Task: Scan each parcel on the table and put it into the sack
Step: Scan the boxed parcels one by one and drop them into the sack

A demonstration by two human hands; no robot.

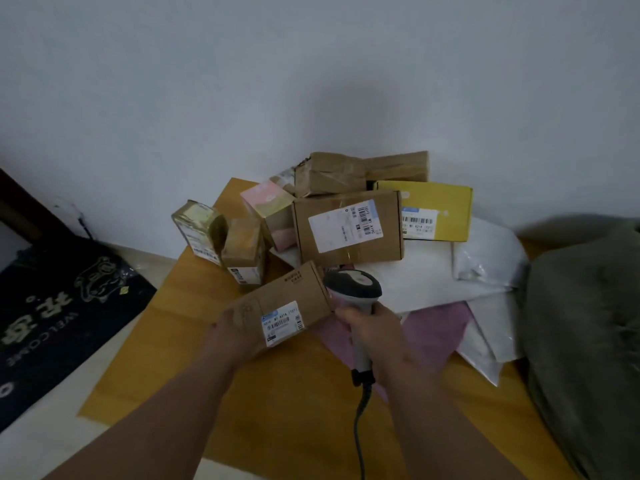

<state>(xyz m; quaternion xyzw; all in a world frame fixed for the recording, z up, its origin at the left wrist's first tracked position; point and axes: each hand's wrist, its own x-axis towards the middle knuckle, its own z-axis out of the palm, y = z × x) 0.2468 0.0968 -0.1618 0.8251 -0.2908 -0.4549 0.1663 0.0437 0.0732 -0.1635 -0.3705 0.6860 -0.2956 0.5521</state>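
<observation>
Plain pale wall [311, 71] in dim light; dark "WELCOME" doormat [59, 306] on pale floor [31, 448], left.

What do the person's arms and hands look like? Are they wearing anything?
Both arms are bare up to the bottom of the picture: no sleeves show. The left hand and right hand wear no gloves. I see no watch, ring or bracelet, though the picture is dim and a bit blurry.

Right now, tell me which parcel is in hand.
The brown cardboard box with the small label, held by the left hand; every other parcel lies on the pile.
</observation>
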